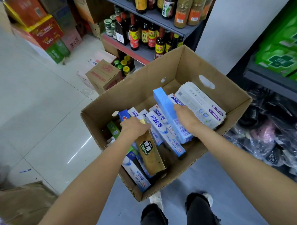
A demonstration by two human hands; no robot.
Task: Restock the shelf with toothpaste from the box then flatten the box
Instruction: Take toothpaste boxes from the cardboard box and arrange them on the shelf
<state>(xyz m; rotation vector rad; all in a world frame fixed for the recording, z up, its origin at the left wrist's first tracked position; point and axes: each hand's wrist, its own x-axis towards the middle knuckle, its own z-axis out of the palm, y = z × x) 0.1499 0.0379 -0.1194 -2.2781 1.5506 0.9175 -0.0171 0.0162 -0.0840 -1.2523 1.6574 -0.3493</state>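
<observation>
An open cardboard box (190,71) stands on the floor in front of me, holding several toothpaste cartons. My left hand (134,126) grips the top end of a gold toothpaste carton (150,154) that leans upright near the box's front. My right hand (187,118) grips a light blue carton (164,103) standing on edge in the middle. White and blue cartons (157,127) lie between the two hands. A white carton with purple print (200,103) rests against the right wall.
A grey shelf (157,16) with sauce bottles stands behind the box. Green packs (281,59) fill a shelf at the right, with black plastic bags (273,137) below. Small cartons (103,75) and stacked boxes (43,32) sit on the tiled floor at the left. My feet (199,200) are just before the box.
</observation>
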